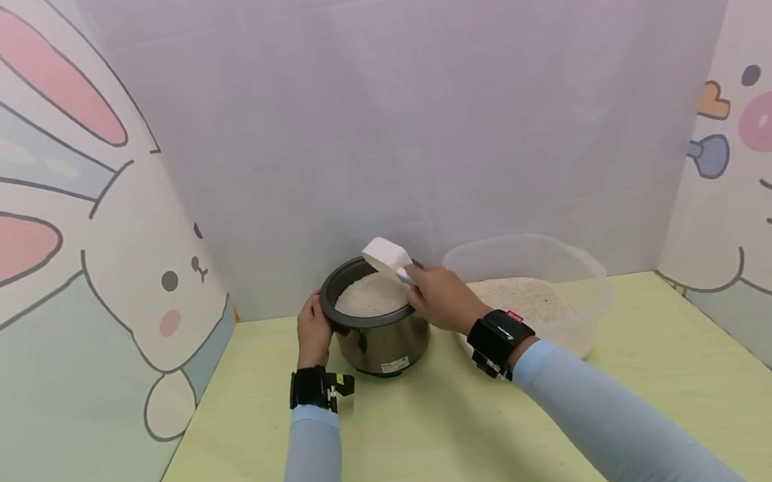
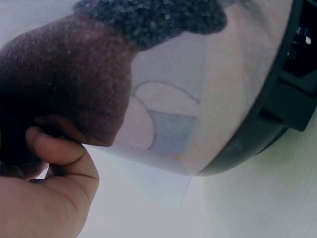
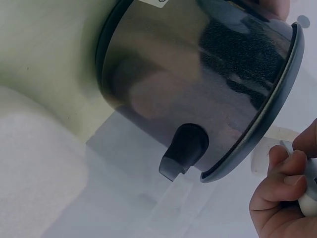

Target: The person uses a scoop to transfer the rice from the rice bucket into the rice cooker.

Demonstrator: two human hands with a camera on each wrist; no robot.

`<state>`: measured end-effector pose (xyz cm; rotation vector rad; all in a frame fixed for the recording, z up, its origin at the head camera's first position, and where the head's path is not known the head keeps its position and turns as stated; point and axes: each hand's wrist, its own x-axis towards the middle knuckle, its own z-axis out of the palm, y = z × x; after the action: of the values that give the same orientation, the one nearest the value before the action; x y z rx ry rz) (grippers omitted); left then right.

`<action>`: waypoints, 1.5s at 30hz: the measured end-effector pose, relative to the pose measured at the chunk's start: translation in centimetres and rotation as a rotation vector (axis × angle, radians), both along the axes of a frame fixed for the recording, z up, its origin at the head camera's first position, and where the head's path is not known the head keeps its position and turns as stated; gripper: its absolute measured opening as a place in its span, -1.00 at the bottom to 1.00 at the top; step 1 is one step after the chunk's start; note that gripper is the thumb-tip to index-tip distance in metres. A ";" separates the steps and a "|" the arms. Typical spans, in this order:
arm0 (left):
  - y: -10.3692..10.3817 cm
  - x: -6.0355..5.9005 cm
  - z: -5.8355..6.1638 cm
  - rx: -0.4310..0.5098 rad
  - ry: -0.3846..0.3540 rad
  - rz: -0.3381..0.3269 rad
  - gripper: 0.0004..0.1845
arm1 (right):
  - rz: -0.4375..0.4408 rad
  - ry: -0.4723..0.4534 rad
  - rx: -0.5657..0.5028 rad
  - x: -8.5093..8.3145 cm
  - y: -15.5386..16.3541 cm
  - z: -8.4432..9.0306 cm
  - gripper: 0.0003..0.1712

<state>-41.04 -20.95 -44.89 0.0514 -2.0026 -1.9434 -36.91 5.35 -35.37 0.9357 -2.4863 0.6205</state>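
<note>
A rice cooker [image 1: 384, 344] with shiny brown sides stands upright and lidless on the table, white rice [image 1: 369, 296] inside it. My left hand [image 1: 313, 331] grips its left side by the rim; in the left wrist view the thumb [image 2: 62, 148] bends against a dark part there. Above the cooker's right rim, my right hand [image 1: 447, 297] holds a white scoop [image 1: 387, 255] by its handle, with the cup tilted over the rice. The right wrist view shows the curled fingers [image 3: 282, 191] around the handle, beside the cooker's side [image 3: 163, 79]. The scoop's inside is mostly hidden.
A translucent plastic tub [image 1: 591, 303] holding more rice [image 1: 522, 298] stands right of the cooker, partly behind my right wrist. The yellow-green table [image 1: 411, 453] meets a pale curtain [image 1: 418, 131] behind. Cartoon-printed panels [image 1: 156, 292] flank both sides.
</note>
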 end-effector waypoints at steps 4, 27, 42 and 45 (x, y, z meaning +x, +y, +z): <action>-0.1 0.0 -0.1 0.008 0.001 -0.001 -0.51 | 0.006 0.013 0.018 0.1 0.0 -0.1 -0.87; -0.1 0.0 -0.1 -0.005 -0.013 -0.011 -0.51 | -0.009 0.184 0.022 0.2 0.4 0.6 -0.53; 0.0 0.2 -0.1 -0.025 -0.014 0.005 -0.50 | -0.044 0.293 0.122 -0.1 0.9 -0.7 -0.53; -0.1 0.2 0.0 -0.025 -0.015 0.008 -0.50 | -0.041 0.282 0.070 0.1 1.0 0.1 -0.51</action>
<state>-40.80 -21.02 -44.88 0.0681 -2.0332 -1.9185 -36.85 6.30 -35.23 0.9256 -2.2807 0.3617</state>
